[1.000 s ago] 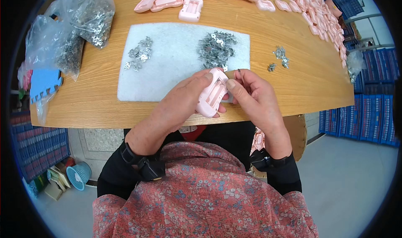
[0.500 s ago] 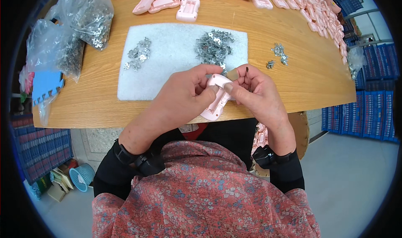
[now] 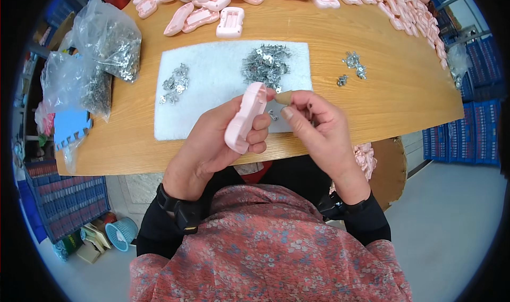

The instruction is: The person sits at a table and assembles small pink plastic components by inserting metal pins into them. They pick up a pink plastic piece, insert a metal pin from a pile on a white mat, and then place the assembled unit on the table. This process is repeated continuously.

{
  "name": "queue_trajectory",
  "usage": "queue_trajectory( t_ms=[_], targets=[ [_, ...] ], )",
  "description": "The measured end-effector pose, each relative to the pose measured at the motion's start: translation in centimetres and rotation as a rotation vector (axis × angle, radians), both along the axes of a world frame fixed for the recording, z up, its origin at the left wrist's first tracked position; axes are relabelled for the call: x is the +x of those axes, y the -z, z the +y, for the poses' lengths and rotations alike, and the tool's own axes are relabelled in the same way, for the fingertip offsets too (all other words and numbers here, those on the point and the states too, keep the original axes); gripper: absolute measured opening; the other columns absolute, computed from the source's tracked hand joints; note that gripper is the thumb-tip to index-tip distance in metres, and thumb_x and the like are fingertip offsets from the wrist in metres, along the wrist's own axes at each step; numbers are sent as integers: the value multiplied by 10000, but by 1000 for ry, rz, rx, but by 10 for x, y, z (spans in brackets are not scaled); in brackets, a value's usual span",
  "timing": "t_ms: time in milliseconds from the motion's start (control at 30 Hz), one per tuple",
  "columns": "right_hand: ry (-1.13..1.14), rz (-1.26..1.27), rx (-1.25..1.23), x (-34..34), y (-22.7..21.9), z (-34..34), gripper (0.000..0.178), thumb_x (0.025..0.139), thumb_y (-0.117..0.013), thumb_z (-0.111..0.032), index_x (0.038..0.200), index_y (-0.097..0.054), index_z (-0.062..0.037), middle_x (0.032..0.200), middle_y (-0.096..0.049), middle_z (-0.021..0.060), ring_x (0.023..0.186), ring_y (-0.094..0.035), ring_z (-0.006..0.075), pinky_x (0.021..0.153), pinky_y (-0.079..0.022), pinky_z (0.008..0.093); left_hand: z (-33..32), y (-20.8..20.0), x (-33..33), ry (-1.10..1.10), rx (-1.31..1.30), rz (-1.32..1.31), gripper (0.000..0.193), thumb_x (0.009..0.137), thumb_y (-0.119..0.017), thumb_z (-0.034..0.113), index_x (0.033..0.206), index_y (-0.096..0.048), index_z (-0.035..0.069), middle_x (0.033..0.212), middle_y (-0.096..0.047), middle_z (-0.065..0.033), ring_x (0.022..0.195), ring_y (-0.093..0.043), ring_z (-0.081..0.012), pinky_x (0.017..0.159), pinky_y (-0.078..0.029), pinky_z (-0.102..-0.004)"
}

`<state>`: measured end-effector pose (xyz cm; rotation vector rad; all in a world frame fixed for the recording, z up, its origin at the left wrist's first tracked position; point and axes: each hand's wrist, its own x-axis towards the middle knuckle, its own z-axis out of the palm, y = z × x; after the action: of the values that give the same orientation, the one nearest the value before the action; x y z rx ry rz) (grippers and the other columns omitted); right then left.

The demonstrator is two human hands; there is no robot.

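My left hand (image 3: 212, 137) is closed round a pink plastic casing (image 3: 245, 119), tipped up on its side with its hollow face toward the right. My right hand (image 3: 321, 127) is beside it, its index finger wearing a tan finger cot (image 3: 283, 97) and pointing at the casing's upper end. Its thumb is apart from that finger. The other right fingers are curled, with something small and dark showing between them that I cannot make out. Under the hands is a white foam sheet (image 3: 212, 58) bearing a heap of small metal contact pieces (image 3: 265, 63) and a smaller group (image 3: 175, 82).
More pink casings (image 3: 199, 18) line the table's far side, with a long heap (image 3: 393, 7) at the right. Loose metal pieces (image 3: 354, 60) lie right of the foam. Clear bags of metal parts (image 3: 117, 47) and a blue foam piece (image 3: 71, 126) are at the left.
My left hand has turned the casing from face up onto its side. My right thumb has come off the casing, and the right hand has drawn slightly away.
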<state>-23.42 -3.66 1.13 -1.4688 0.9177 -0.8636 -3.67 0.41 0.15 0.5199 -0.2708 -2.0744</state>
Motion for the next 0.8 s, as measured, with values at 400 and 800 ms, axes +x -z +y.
queue_trajectory(
  t_ms=[400, 800],
  targets=[
    [-118, 325, -831, 8, -2, 8, 342, 701, -733, -43, 1036, -666, -57, 872, -609, 78, 745, -630, 278, 630, -526, 365, 1, -4, -18, -187, 11, -241, 368, 1043, -417, 296, 1285, -531, 42, 784, -541, -30, 679, -497, -129, 594, -384, -279],
    [-73, 220, -378, -30, -19, 19, 279, 765, -733, -57, 1026, -647, -10, 860, -645, 95, 689, -635, 197, 649, -524, 289, 9, -11, -13, -192, -232, -587, 429, 931, -432, 91, 1350, -489, 18, 1198, -602, -122, 1126, -577, -212, 984, -470, -358]
  ],
)
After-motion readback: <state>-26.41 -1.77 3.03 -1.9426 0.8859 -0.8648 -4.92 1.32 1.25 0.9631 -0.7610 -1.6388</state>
